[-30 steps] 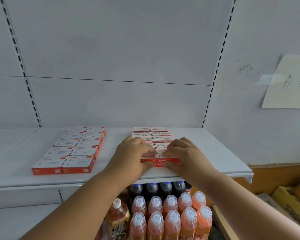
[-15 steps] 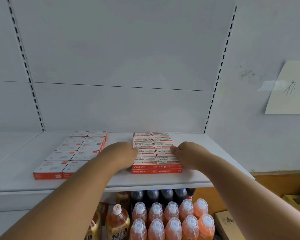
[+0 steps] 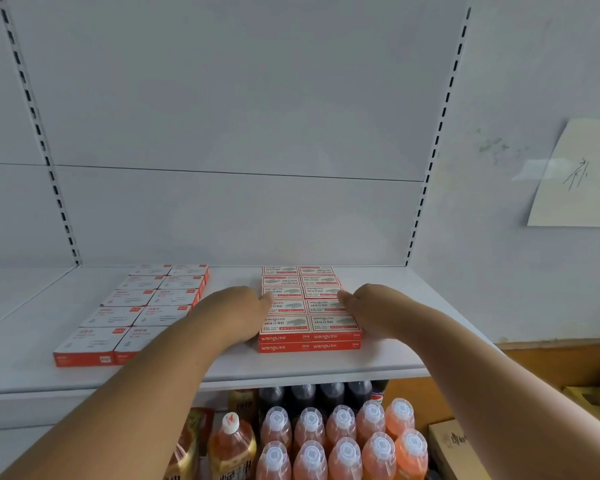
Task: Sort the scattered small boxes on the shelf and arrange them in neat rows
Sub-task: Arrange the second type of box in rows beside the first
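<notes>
A block of red staple boxes sits on the white shelf, two columns wide, several rows deep and two layers high. My left hand presses flat against the block's left side. My right hand presses against its right side, fingers pointing toward the back. To the left lies a second block of white boxes with red edges, also in two columns and several rows; my left forearm covers its near right corner.
Below the shelf stand several orange drink bottles and dark cola bottles. Cardboard cartons sit at the lower right. A paper note is taped to the right wall. Slotted uprights frame the back panel.
Both hands left the front boxes of the red block, moved out to its two sides and slid farther toward the back. The block now looks squared up.
</notes>
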